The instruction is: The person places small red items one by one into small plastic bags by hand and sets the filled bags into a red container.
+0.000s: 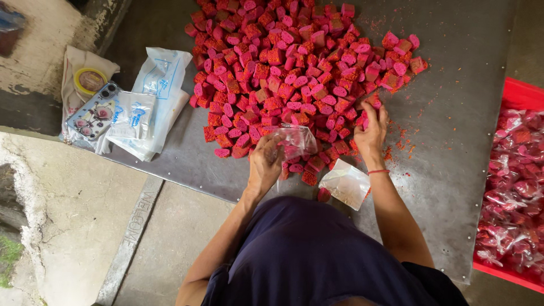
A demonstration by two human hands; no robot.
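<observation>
**Head view: two hands bagging red-pink pieces on a metal sheet — hazards listed near to far**

1. Dark blue garment (317, 255), nearest the camera, covering the person's lap and hiding the near edge of the metal sheet (453, 170). Risk: a piece knocked toward the body would roll off unseen.

2. Spare clear bag (345, 182), lying flat on the sheet between the forearms, with one loose piece just beside its left corner. Risk: a forearm sweep could drag it off the sheet.

3. Left hand (265, 165), fingers curled and pinching the mouth of a small clear plastic bag (294, 141) that already shows a few pink pieces inside. The bag hangs over the near edge of the pile. Risk: the film is thin and slack; if the pinch loosens, the mouth folds shut or the contents spill back.

4. Right hand (369, 133), fingertips pressed together on pieces at the pile's right edge; how many it grips I cannot tell. Risk: the pieces look crumbly, with red crumbs scattered near the wrist, so a hard squeeze may break them.

5. Pile of red-pink pieces (294, 73), spread wide across the sheet's far half.

6. Red crate (515, 90) of filled bags, well to the right.

7. Phone (93, 110) and stacked plastic packets (153, 102), far left, well apart from the work.
</observation>
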